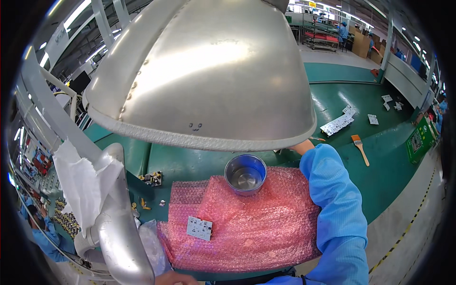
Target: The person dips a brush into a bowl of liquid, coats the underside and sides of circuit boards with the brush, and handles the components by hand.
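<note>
My right arm, in a blue sleeve, reaches forward, and my right hand (pixel 302 147) goes under the rim of a large metal hood (pixel 213 80), which hides its fingers. My left hand (pixel 175 279) shows only partly at the lower edge, close to the pink bubble wrap (pixel 256 232); its fingers cannot be made out. A round metal cup (pixel 245 174) stands at the far side of the wrap. On the wrap's left part lies a small white circuit board (pixel 199 228).
Beyond the right sleeve, a wooden-handled brush (pixel 363 153) and white circuit boards (pixel 337 124) lie on the green table (pixel 332 175). A metal duct (pixel 116 223) with white paper (pixel 85 178) rises at left, beside a clear plastic bag (pixel 153 244). Other people work farther off.
</note>
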`<state>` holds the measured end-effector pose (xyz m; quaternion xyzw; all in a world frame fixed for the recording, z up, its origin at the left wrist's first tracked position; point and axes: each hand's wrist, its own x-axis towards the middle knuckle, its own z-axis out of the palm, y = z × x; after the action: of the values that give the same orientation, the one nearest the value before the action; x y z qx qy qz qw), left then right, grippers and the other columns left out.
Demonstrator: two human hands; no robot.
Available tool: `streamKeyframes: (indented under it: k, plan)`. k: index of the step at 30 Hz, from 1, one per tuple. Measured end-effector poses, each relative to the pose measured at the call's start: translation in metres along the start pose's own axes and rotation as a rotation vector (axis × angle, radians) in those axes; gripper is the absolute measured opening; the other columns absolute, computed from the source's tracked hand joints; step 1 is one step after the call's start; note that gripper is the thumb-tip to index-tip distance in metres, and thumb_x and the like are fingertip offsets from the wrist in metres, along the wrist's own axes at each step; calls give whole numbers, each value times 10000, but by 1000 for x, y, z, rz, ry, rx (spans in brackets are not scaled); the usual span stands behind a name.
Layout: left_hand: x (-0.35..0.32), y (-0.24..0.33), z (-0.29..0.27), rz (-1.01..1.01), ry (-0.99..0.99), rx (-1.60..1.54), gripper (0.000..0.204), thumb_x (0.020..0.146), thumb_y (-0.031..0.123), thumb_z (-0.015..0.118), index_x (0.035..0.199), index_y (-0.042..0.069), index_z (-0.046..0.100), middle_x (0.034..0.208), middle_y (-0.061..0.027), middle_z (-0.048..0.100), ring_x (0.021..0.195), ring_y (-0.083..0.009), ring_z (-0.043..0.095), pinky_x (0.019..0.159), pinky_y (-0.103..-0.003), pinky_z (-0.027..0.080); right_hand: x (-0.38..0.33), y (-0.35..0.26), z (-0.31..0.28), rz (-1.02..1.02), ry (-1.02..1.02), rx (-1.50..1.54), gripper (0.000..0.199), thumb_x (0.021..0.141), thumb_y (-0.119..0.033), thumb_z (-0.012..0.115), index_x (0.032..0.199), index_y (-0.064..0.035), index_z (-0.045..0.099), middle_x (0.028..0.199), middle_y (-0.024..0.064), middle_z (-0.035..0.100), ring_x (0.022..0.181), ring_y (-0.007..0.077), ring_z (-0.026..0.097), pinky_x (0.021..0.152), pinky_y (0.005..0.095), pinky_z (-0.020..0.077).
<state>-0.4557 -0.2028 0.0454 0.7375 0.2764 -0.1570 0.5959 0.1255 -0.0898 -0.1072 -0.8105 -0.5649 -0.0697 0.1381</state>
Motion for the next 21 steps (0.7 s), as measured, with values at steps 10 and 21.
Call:
streamKeyframes:
  k: [10, 21]
  plan:
    - [114, 117, -83, 472, 385, 435, 184, 813, 128, 639, 965, 23, 640, 886, -110, 649, 786, -185, 624, 704, -303, 494, -3, 3, -32, 121, -204, 26, 523, 609, -411, 759, 900, 13, 668, 924, 210, 658, 877, 348, 646, 789, 419, 520]
    - [326, 66, -235, 173, 548, 962, 273, 722, 134, 718, 974, 58, 647, 892, -92, 641, 818, -199, 600, 723, -334, 483, -1, 31, -85, -53, -304, 376, 514, 592, -402, 764, 733, 79, 651, 715, 214, 642, 673, 318, 639, 638, 385, 507]
